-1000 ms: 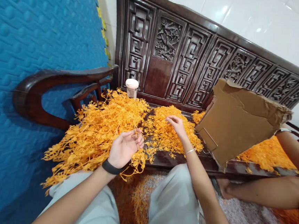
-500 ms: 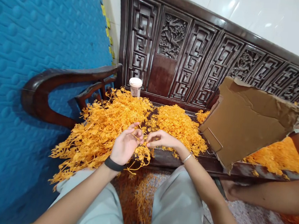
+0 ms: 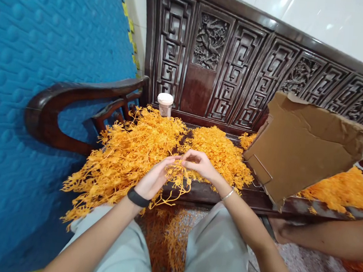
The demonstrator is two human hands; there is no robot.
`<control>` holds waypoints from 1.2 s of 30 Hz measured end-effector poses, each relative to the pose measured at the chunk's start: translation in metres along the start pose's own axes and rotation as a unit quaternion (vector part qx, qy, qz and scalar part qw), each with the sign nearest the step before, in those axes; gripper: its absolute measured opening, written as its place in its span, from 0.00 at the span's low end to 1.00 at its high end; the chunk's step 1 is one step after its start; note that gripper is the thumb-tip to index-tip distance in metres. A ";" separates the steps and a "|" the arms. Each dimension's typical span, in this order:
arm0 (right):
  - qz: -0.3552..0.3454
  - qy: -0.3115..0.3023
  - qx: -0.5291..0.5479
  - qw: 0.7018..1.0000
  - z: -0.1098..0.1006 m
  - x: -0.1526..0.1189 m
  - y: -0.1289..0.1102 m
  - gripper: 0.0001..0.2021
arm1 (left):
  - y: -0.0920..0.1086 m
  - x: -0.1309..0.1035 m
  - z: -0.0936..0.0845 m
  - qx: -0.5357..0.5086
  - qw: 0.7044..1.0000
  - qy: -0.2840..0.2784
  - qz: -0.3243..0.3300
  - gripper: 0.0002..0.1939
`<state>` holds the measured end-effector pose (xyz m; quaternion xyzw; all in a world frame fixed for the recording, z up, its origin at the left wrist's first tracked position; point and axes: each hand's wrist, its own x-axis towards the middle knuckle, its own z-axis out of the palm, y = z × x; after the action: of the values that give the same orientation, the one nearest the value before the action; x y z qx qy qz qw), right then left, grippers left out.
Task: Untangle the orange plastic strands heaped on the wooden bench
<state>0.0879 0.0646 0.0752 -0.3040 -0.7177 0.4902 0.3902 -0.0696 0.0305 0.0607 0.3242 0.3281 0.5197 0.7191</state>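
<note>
left hand (image 3: 152, 180) grasps branching orange strands (image 3: 177, 172); right hand (image 3: 200, 164) pinches their top. strands dangle between both, over front edge of carved wooden bench (image 3: 198, 93).

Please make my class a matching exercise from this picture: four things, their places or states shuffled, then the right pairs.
Things
1. round white-lidded cup
2. large brown cardboard piece
3. left hand
4. right hand

Places or states
A. silver bracelet at its wrist
B. tilted, to the right of both hands
C. behind the leftmost bushy orange heap
D. wide black band at its wrist

Pairs: 1-C, 2-B, 3-D, 4-A
</note>
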 end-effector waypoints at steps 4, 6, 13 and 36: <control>-0.015 0.030 -0.013 0.999 -0.001 -0.001 -0.005 0.10 | 0.002 -0.001 0.000 0.032 0.999 -0.033 0.027 0.11; -0.018 0.032 -0.014 0.999 -0.005 -0.002 -0.008 0.09 | 0.002 -0.001 -0.001 0.059 0.997 -0.048 0.021 0.10; 0.007 0.020 -0.016 1.000 -0.018 -0.003 -0.010 0.07 | 0.000 -0.004 -0.001 0.096 0.993 -0.068 0.034 0.10; -0.023 -0.037 -0.137 0.990 -0.011 0.001 -0.003 0.11 | 0.001 -0.008 0.004 -0.031 0.992 -0.122 -0.020 0.11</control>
<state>0.0969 0.0700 0.0806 -0.3197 -0.7985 0.3894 0.3294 -0.0691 0.0228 0.0652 0.3561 0.2278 0.4721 0.7735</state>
